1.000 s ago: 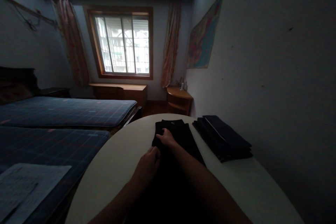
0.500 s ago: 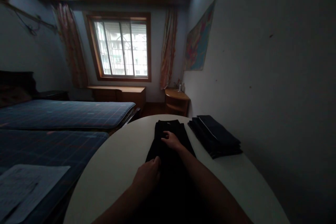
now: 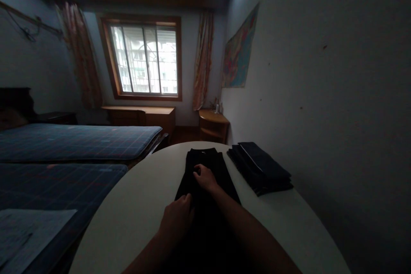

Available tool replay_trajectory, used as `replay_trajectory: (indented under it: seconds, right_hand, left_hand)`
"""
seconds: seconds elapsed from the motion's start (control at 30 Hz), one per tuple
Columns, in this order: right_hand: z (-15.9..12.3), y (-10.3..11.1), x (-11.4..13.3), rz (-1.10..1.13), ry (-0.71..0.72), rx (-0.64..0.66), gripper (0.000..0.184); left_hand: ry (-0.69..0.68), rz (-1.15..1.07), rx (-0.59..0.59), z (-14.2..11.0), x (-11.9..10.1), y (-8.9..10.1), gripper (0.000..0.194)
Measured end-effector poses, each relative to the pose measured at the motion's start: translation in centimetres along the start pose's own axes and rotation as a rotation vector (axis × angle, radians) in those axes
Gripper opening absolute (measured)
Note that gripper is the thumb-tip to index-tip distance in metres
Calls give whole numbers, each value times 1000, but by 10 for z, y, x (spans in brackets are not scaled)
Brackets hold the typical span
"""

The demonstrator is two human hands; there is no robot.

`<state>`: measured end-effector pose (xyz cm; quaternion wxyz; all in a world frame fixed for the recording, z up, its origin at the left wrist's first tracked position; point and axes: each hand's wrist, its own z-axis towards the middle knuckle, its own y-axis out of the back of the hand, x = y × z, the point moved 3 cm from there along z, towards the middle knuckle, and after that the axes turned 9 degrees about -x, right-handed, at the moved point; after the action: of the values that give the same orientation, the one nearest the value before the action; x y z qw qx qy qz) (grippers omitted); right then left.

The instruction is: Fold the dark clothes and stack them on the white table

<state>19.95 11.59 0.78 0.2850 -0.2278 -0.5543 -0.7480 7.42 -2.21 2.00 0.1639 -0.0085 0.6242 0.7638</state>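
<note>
Black trousers (image 3: 213,162) lie lengthwise on a round white table (image 3: 135,197), with a small pale label at the far waist end. Their near part is too dark to make out. My left hand (image 3: 180,212) is closed on the cloth along the left edge, fingers curled under. Farther up, my right hand (image 3: 205,177) rests on top of the trousers, thumb and bent forefinger a little apart. To the right sits a stack of folded dark garments (image 3: 261,167), apart from both hands.
A wall (image 3: 321,145) runs close along the right. On the left are beds with blue plaid mattresses (image 3: 80,141), and a sheet of paper (image 3: 38,231) lies on the nearer one. A desk (image 3: 154,111) and a corner shelf (image 3: 213,115) stand beyond the table.
My left hand has drawn back toward me along the trousers' left edge. My right hand has shifted slightly nearer, its fingers more bent. The view has turned a little to the right.
</note>
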Motion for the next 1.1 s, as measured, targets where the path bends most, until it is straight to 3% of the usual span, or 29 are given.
replay_trajectory:
  seconds: [0.23,0.37,0.47,0.6,0.77,0.87,0.97,1.1]
  right_hand:
    - [18,-4,2,25,-68,-37,47]
    - [36,-7,1,99,-30,-14,42]
    - [45,-11,-2,133,-16,22,37]
    - [53,-7,-5,157,-3,5,47]
    - [56,6,-10,163,36,-26,52]
    - [53,9,-16,153,53,2,50]
    - [48,8,-21,157,71,58,52]
    - [42,6,-21,179,117,113,62]
  left_hand:
    - [-12,-57,-11,4,-7,7,19]
    - [2,-203,-42,2,-11,11,12]
    - [2,-208,8,-4,-13,11,14]
    - [27,-167,107,-10,-14,11,24]
    - [3,-421,10,-9,-17,17,15]
    - [-23,-499,34,-8,-17,12,16]
    - [-81,-480,61,-9,-17,5,21]
    - [-84,-311,-3,-11,-18,5,21]
